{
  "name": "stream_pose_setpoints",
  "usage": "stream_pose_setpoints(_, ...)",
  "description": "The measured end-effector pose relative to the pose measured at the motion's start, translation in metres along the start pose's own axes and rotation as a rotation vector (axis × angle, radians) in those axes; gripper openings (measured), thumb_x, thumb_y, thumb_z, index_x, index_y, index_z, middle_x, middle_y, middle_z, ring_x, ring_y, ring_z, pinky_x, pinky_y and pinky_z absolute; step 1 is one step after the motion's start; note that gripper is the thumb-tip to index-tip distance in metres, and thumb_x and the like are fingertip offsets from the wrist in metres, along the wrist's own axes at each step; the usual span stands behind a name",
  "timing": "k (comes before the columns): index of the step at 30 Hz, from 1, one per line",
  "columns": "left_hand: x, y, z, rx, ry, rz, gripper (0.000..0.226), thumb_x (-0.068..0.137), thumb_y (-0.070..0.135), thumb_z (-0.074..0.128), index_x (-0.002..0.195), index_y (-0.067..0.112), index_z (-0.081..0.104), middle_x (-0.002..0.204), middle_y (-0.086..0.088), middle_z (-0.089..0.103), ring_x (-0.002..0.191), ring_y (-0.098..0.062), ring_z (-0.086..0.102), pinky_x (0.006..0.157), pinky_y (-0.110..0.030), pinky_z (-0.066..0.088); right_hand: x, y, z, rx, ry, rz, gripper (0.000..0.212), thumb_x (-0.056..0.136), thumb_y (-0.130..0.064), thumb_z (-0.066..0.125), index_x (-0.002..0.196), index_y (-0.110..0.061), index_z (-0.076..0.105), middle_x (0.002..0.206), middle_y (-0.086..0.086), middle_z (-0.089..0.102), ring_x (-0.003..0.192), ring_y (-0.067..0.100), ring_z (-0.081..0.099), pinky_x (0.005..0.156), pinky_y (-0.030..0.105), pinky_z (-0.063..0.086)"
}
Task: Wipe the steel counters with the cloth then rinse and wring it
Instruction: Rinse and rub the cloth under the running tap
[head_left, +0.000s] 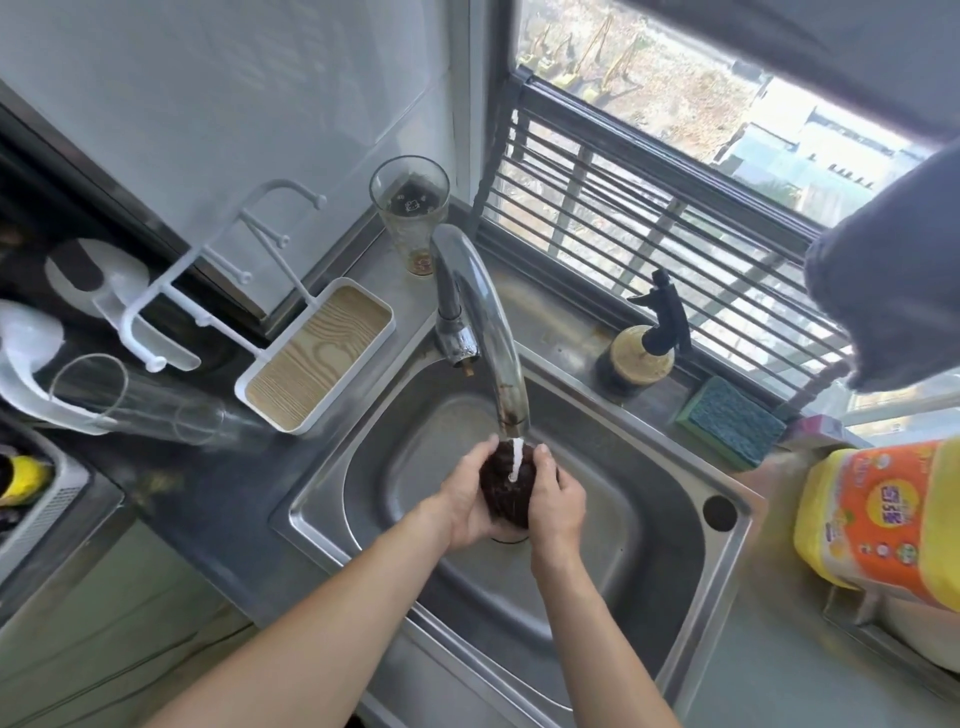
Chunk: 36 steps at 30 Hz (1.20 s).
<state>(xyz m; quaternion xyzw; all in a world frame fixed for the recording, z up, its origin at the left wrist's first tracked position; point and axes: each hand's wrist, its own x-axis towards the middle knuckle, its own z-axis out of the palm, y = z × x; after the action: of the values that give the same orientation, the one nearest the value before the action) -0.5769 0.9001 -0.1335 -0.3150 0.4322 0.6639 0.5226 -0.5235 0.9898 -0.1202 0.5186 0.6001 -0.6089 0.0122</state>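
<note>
Both hands over the steel sink (675, 597), approx. centre of the basin, w/ the dark cloth (501, 486) bunched into a ball between them. Left hand (470, 506) cups it from the left & below, its fingers (480, 452) wrapped round the far side; right hand (556, 499) presses in from the right, fingers curled onto the cloth, so both are clamped on the wad. Water stream (516, 460) runs from the tap (480, 312) straight onto the top of the cloth, which sits just under the spout. Drain partly visible beneath the hands. On the bench behind the sink: a tall glass (410, 218) upright in the corner, a dark-headed spray bottle (641, 345) near the window rail, and a green/blue sponge (732, 421) just right of it. Left of the sink: a white tray w/ wood-grain base (317, 353) carrying a white peg rack (218, 270), and a clear glass (119, 397) lying on its side next to it. Far right: a yellow-orange plastic pack (878, 519), printing too blurred to read. A dark grey fabric (893, 291) hangs in upper right, in front of the window (675, 130). Bare forearms, no sleeves showing.
</note>
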Motion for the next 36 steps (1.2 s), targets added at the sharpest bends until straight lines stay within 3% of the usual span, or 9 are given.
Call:
stream_pose_setpoints(5,0.011,0.000,0.005,-0.058,0.152,0.213,0.065,0.074,0.044,0.078,0.124,0.006,0.062,0.111,-0.017,0.068,0.095,-0.031,0.065,0.078,-0.045,0.054,0.006,0.000,-0.004,-0.001,0.001,0.090,0.036,0.080,-0.045,0.047,0.080,-0.014,0.066,0.083,-0.001,0.070,0.085,0.021,0.063,0.083,0.041,0.056)
stream_pose_setpoints(8,0.012,-0.001,0.006,-0.110,0.211,0.328,0.038,0.084,0.024,0.077,0.116,0.012,0.061,0.108,-0.018,0.068,0.094,-0.032,0.064,0.077,-0.040,0.053,0.011,-0.001,-0.004,0.116,-0.087,0.288,0.044,0.072,-0.051,0.046,0.098,-0.019,0.060,0.108,0.015,0.071,0.097,0.028,0.066,0.093,0.051,0.056)
stream_pose_setpoints(12,0.012,-0.004,0.001,0.011,0.303,0.356,0.052,0.065,0.030,0.082,0.114,0.019,0.066,0.113,-0.011,0.073,0.097,-0.028,0.069,0.084,-0.040,0.056,0.016,-0.003,0.000,0.216,-0.175,0.362,0.026,0.094,-0.036,0.061,0.099,-0.013,0.070,0.099,0.018,0.077,0.090,0.031,0.072,0.087,0.048,0.057)
stream_pose_setpoints(15,0.005,-0.001,0.000,0.183,0.363,0.275,0.019,0.083,0.035,0.062,0.091,0.021,0.071,0.097,-0.008,0.077,0.086,-0.022,0.069,0.076,-0.034,0.053,0.016,0.004,0.008,0.113,-0.061,0.182,0.027,0.087,-0.011,0.071,0.113,-0.012,0.065,0.110,0.016,0.073,0.094,0.026,0.070,0.082,0.036,0.058)
stream_pose_setpoints(19,-0.003,0.003,-0.005,0.153,0.216,-0.017,0.049,0.096,0.055,0.050,0.085,0.016,0.077,0.089,-0.011,0.078,0.088,-0.033,0.073,0.074,-0.048,0.060,0.015,0.007,0.009,0.188,-0.110,-0.004,0.048,0.081,0.002,0.058,0.125,-0.016,0.058,0.113,0.005,0.073,0.107,0.026,0.070,0.098,0.041,0.056)
stream_pose_setpoints(22,0.003,0.001,-0.008,0.106,0.206,0.013,0.030,0.095,0.036,0.064,0.112,0.012,0.071,0.115,-0.020,0.072,0.102,-0.036,0.070,0.065,-0.046,0.061,0.013,0.004,0.008,0.248,-0.148,-0.039,0.053,0.067,-0.003,0.047,0.115,-0.014,0.067,0.110,0.011,0.075,0.103,0.025,0.070,0.094,0.038,0.056)
stream_pose_setpoints(25,0.011,-0.003,-0.005,0.128,0.320,0.163,0.021,0.092,0.014,0.062,0.112,0.020,0.067,0.118,-0.018,0.070,0.094,-0.031,0.068,0.064,-0.038,0.058,0.014,0.003,0.008,0.169,-0.102,0.041,0.029,0.087,-0.019,0.051,0.110,-0.017,0.068,0.105,0.008,0.074,0.102,0.029,0.069,0.089,0.039,0.056)
stream_pose_setpoints(29,0.012,-0.005,0.003,0.512,0.487,0.292,0.030,0.100,0.034,0.045,0.120,0.019,0.062,0.121,-0.010,0.069,0.106,-0.029,0.063,0.089,-0.035,0.050,0.018,0.012,0.015,-0.177,-0.129,0.061,0.036,0.090,-0.063,0.055,0.095,-0.028,0.062,0.099,-0.003,0.070,0.103,0.023,0.066,0.097,0.040,0.051)
stream_pose_setpoints(36,0.015,-0.013,0.005,0.602,0.492,0.316,0.049,0.103,0.052,0.033,0.108,0.019,0.069,0.111,-0.009,0.073,0.107,-0.031,0.065,0.099,-0.044,0.050,0.011,0.011,0.020,-0.301,-0.026,-0.089,0.033,0.093,-0.050,0.064,0.090,-0.018,0.062,0.080,-0.005,0.064,0.083,0.020,0.058,0.077,0.030,0.041)
